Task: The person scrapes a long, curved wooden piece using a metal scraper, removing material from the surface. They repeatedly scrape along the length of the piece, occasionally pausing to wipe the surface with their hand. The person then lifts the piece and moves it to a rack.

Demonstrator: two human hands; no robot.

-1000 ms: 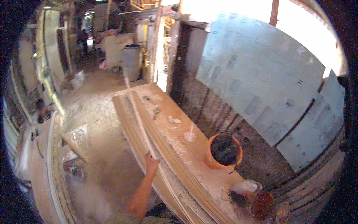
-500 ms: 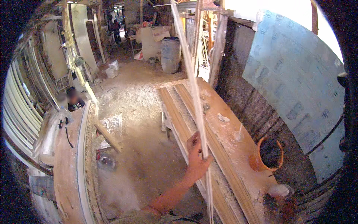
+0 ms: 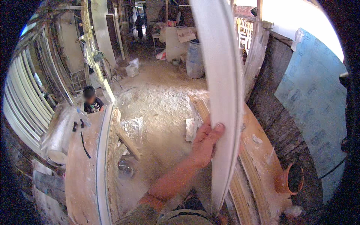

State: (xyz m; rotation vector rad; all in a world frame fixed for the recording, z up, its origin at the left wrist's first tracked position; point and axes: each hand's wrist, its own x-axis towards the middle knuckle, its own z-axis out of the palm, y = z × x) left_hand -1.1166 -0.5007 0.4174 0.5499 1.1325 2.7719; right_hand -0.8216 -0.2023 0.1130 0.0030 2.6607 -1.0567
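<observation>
My left hand (image 3: 206, 144) grips a long white moulding strip (image 3: 225, 86) near its middle, thumb on the front face and fingers behind the edge. The strip stands nearly upright, its upper end beyond the top of the picture and its lower end down by my body. Faint ridges run along its right edge. Behind it is a long workbench (image 3: 249, 129) with wooden rails (image 3: 245, 187) along it. My right hand cannot be made out; a small skin-toned patch beside the strip's lower end is too unclear to name.
On the left is another long bench (image 3: 84, 180) with a white strip along its edge. A person (image 3: 92, 103) is at its far end. An orange bucket (image 3: 287, 180) sits on the right bench. Further back are a blue barrel (image 3: 195, 60) and a blue panel (image 3: 315, 78).
The strip has turned from its thin edge to its broad face and come closer. My left hand, still gripping it, is slightly higher and further right. The view has swung left.
</observation>
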